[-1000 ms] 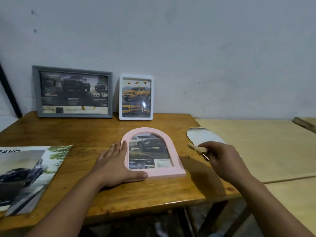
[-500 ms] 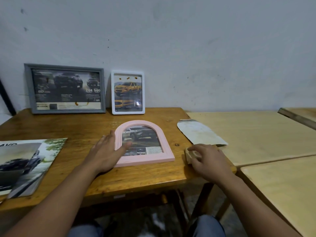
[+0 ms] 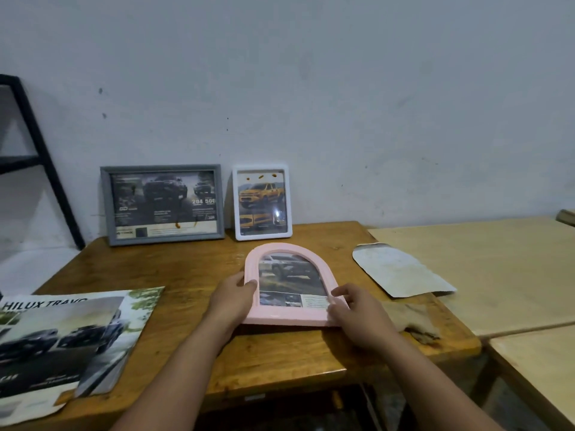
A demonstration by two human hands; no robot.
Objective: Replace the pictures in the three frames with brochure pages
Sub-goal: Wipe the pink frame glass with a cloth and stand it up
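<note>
Body check from my remote station: two bare forearms enter from the lower edge of the frame, no sleeves visible on either. Left hand [image 3: 231,298] and right hand [image 3: 357,312] are both bare; I see no gloves, rings, watch or wristbands. Fingernails short. No clothing in view.

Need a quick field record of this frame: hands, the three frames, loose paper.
left hand: grips left edge of pink arched frame
right hand: grips the pink frame's lower right corner
pink frame picture: car page, facing up
grey frame: upright against wall, dark truck page
white frame: upright beside grey frame, yellow truck page
brochure: flat on table, front left
arched paper cutout: lying right of pink frame
</note>
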